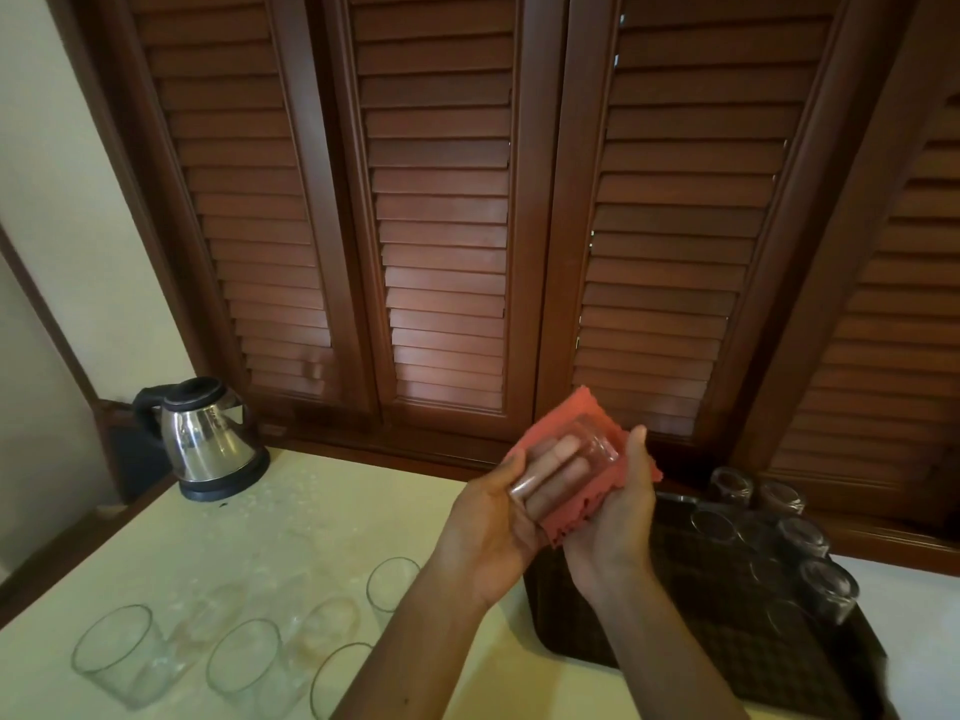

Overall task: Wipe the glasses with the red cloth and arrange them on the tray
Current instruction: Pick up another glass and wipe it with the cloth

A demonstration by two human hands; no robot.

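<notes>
I hold a clear glass [582, 452] in the air above the tray's near-left corner. My left hand [488, 517] has its fingers inside the glass and its thumb outside on the rim. My right hand [618, 517] cups the red cloth [563, 413] against the far side of the glass, thumb up along its edge. Several clear glasses [124, 652] stand upright on the pale table at the lower left. On the dark tray [717, 636] at the right, several glasses [826, 589] stand upside down in rows along its far and right side.
A steel electric kettle [208, 439] stands on its black base at the table's back left corner. Brown louvred shutters [441, 226] close off the whole back. The pale table top [291, 517] runs from the kettle to the tray.
</notes>
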